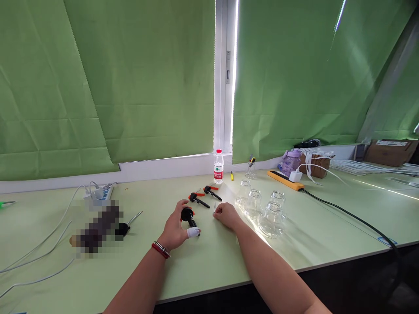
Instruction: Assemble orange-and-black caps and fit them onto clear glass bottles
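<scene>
Left hand [178, 226] grips black tool [187, 214]; right [226, 215] pinches pin [214, 208] (glass jars [271, 218] beside).

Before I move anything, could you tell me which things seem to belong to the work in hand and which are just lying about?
Likely in use:
black gadget in the left hand
thin metal piece in the right hand
two black-and-orange gadgets beyond
perhaps the glass jars

Probably just lying about:
water bottle
purple bottle
power strip
cardboard box

So your one cam sits on your head, aimed forward and down, table [203, 266] pretty close, green blinds [147, 87] behind it.
</scene>
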Tool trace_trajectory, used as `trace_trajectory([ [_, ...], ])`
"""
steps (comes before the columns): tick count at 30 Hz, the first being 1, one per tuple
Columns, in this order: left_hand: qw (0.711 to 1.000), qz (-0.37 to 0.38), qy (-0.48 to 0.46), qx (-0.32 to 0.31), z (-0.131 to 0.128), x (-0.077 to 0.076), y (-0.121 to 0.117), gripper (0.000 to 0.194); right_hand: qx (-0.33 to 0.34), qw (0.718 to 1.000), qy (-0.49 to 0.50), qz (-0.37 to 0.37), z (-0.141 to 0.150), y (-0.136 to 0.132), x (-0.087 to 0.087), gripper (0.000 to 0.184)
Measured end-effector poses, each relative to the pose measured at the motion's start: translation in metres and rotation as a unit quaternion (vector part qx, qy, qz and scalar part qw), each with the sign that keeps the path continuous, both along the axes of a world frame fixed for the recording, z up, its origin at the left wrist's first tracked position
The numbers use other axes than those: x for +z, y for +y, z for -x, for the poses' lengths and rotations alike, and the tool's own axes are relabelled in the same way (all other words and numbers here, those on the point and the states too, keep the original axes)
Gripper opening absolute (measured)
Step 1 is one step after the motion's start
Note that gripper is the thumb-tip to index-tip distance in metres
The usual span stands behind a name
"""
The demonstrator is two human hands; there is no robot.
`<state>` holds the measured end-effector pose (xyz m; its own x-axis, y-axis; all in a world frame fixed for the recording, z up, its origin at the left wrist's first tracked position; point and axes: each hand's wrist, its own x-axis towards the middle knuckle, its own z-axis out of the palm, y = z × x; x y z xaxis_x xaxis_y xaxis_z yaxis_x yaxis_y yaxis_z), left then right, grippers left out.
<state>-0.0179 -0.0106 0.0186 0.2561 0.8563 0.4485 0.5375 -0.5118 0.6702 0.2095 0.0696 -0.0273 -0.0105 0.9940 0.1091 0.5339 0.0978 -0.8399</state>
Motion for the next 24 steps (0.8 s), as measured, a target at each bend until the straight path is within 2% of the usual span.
trace_trajectory([
  [8, 1.000, 0.015, 0.013, -0.002, -0.001, -0.004, 0.000, 0.085, 0.009, 0.993, -0.117, 0.002, 0.006, -0.002, 0.007, 0.009],
  [16, 0.996, 0.067, 0.011, -0.050, 0.006, 0.006, -0.001, 0.071, 0.040, 0.995, -0.091, -0.025, 0.005, -0.005, 0.008, 0.006],
  [18, 0.994, 0.084, 0.009, -0.063, 0.008, 0.008, -0.002, 0.068, 0.063, 0.997, -0.037, -0.040, 0.008, -0.008, 0.011, 0.005],
  [20, 0.992, 0.105, 0.005, -0.077, 0.009, 0.010, -0.002, 0.065, 0.116, 0.989, 0.084, -0.046, 0.014, -0.014, 0.015, 0.011],
  [22, 0.987, 0.128, -0.005, -0.099, 0.008, 0.011, -0.004, 0.062, 0.184, 0.958, 0.218, -0.042, 0.022, -0.023, 0.021, 0.019],
  [24, 0.981, 0.149, -0.010, -0.127, 0.007, 0.013, -0.005, 0.061, 0.240, 0.935, 0.258, -0.027, 0.029, -0.034, 0.026, 0.024],
])
